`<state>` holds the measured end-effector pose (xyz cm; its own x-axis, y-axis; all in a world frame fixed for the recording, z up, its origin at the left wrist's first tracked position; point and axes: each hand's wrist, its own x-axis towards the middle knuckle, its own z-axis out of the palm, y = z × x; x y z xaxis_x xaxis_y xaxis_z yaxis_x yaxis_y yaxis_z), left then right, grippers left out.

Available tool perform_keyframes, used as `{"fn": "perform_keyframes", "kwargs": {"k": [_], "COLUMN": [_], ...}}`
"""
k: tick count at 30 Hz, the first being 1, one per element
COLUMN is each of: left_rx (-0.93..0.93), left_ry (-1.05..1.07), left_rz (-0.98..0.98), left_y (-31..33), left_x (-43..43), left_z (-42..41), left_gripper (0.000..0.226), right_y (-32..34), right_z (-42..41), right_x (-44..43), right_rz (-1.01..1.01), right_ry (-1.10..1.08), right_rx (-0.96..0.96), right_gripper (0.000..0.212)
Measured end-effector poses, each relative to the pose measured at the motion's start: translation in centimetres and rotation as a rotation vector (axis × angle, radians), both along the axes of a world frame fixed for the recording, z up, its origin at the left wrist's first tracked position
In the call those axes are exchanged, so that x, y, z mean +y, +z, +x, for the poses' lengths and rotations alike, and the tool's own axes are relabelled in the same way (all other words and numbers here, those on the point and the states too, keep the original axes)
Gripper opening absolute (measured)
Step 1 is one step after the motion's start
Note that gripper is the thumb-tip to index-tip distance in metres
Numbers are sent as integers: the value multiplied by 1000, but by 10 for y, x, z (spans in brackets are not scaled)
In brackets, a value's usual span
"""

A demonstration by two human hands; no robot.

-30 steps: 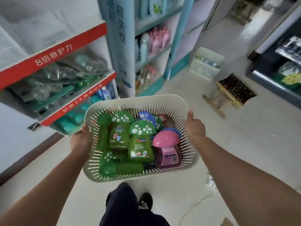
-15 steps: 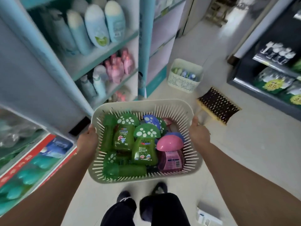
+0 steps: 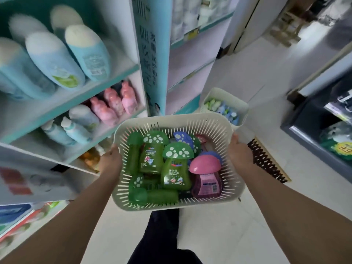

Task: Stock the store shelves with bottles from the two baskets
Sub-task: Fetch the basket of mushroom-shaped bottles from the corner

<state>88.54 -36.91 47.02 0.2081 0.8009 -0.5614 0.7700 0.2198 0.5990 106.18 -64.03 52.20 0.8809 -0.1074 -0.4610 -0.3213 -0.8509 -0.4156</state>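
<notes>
Basket (image 3: 171, 121) of loose mushroom-cap bottles (image 3: 176, 174), gripped at opposite rims by your left hand (image 3: 109, 164) and right hand (image 3: 241, 155): any tilt or slipped grip could spill them.

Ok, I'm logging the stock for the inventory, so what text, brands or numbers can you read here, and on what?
"9.9": yellow price tag, far right, cut by the frame edge.
Blue pillar panel: vertical Chinese characters, too blurred to read.
Green bottle label, in the held basket: Chinese print, too small.
Pink bottle label: too small.
Shelf bottles: blurred.
</notes>
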Motion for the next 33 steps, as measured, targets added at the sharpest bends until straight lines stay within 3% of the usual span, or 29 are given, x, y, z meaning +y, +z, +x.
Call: {"fn": "perform_keyframes", "kwargs": {"k": [7,13,17,22,33], "left_rx": [55,60,55,85,126], "left_ry": [123,254,371,416,518], "left_rz": [9,66,24,-5,-32], "left_y": [-2,-7,-17,-35,-70], "left_x": [-13,-36,-49,-57,-51], "left_z": [106,166,191,208,213], "left_gripper": [64,62,59,68,65], "right_y": [-20,-27,-33,-44,-77], "right_z": [126,217,264,301,321], "right_x": [9,18,33,50,95], "right_rz": [16,52,15,-43,-63], "right_ry": [28,226,307,401,543], "right_rx": [23,46,42,38,38], "right_gripper": [76,59,74,75,75]}}
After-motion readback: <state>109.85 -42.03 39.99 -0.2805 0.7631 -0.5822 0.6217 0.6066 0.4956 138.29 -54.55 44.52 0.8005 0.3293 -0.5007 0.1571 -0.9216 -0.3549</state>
